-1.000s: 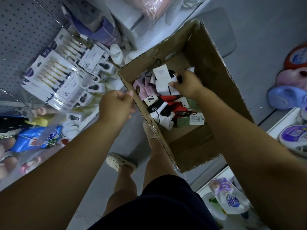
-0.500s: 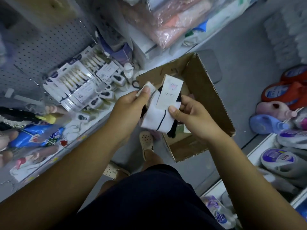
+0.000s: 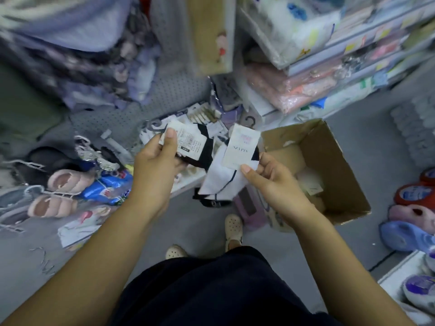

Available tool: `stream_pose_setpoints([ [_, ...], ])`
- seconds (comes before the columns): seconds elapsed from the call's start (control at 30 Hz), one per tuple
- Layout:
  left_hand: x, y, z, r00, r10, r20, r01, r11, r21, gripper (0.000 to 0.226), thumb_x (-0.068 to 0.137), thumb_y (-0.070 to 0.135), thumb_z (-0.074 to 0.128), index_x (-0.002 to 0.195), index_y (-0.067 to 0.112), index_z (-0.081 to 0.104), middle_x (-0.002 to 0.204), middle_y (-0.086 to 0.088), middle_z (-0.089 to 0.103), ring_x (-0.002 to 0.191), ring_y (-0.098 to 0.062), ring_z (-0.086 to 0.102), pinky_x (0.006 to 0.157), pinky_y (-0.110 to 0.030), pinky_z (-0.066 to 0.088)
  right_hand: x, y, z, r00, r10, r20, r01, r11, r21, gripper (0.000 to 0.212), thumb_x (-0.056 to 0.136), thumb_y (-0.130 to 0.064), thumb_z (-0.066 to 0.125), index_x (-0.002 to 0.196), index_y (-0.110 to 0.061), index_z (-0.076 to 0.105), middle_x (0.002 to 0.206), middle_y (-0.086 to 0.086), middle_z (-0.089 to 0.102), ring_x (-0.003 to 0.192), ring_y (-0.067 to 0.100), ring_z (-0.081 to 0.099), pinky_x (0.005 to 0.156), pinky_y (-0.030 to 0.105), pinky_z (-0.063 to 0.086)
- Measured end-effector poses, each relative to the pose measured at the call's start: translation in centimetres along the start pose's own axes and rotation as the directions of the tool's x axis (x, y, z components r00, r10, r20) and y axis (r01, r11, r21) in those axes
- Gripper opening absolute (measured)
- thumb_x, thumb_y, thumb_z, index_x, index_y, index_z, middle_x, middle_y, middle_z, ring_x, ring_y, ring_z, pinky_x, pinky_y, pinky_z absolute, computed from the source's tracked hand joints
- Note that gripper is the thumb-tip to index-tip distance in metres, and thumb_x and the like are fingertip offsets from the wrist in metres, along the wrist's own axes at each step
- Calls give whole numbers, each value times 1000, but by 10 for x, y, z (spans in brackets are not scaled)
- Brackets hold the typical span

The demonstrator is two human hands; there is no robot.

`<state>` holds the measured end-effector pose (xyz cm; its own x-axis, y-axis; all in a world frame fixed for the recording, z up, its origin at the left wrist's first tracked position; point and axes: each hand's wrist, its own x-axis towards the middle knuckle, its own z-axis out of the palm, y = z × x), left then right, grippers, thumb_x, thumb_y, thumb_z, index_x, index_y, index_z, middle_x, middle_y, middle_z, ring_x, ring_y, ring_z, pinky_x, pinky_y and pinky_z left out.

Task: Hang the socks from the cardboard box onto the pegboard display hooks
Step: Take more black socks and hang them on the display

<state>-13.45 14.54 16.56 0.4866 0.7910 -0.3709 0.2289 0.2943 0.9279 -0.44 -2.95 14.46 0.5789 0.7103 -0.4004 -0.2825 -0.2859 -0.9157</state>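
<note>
The left grip and right grip, joined on one bundle half a second ago, are separating. The left is pinching the black-edged sock pair and the right the white sock pair, both just outside the cardboard box and facing the pegboard; hanging is probably coming next.

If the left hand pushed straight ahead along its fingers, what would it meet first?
Probably the white carded packs hanging low on the grey pegboard, just beyond the black-and-white sock pair that the left hand grips; depth is unclear.
</note>
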Motion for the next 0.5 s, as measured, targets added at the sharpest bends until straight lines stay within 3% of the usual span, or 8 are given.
stream_pose_setpoints([
  [0.1, -11, 15, -41, 998, 16, -59, -23, 992, -120, 25, 107, 36, 48, 108, 21, 68, 108, -5, 78, 101, -25, 76, 87, -43, 61, -8, -10, 35, 998, -44, 37, 46, 997, -54, 21, 102, -8, 56, 123, -11, 57, 112, -1, 77, 106, 15, 73, 89, 31, 58],
  [0.2, -23, 26, -79, 993, 50, -108, -67, 985, -162, 27, 106, 36, 49, 111, 16, 67, 107, -7, 78, 98, -24, 76, 77, -38, 64, -19, -25, 70, 992, -109, 60, 116, 985, -124, 15, 103, -18, 57, 118, -18, 57, 110, 4, 77, 106, 29, 72, 98, 55, 54],
  [0.3, -35, 39, -114, 986, 92, -142, -116, 977, -178, 25, 105, 34, 53, 111, 15, 68, 104, -6, 79, 95, -24, 77, 72, -34, 63, -28, -45, 106, 975, -201, 99, 214, 965, -152, 8, 100, -30, 60, 108, -28, 58, 105, 11, 76, 98, 51, 67, 88, 70, 50],
  [0.33, -40, 43, -125, 984, 110, -142, -135, 975, -177, 22, 104, 32, 56, 111, 14, 68, 102, -5, 79, 95, -23, 77, 72, -33, 63, -30, -52, 117, 967, -226, 115, 242, 957, -160, 8, 99, -31, 60, 107, -29, 58, 103, 11, 77, 94, 51, 68, 85, 71, 51],
  [0.43, -55, 57, -155, 980, 158, -118, -177, 968, -176, 18, 100, 26, 64, 114, 16, 69, 102, -1, 80, 96, -20, 76, 78, -34, 60, -38, -76, 148, 944, -296, 146, 317, 937, -147, 12, 104, -19, 56, 116, -21, 56, 106, 2, 78, 96, 25, 75, 81, 49, 59],
  [0.5, -65, 66, -172, 976, 180, -124, -203, 955, -216, 18, 98, 24, 66, 114, 18, 70, 102, 0, 80, 93, -18, 76, 80, -36, 59, -42, -90, 168, 928, -335, 163, 356, 927, -116, 16, 103, -17, 56, 120, -18, 58, 109, 0, 78, 98, 18, 75, 80, 39, 60],
])
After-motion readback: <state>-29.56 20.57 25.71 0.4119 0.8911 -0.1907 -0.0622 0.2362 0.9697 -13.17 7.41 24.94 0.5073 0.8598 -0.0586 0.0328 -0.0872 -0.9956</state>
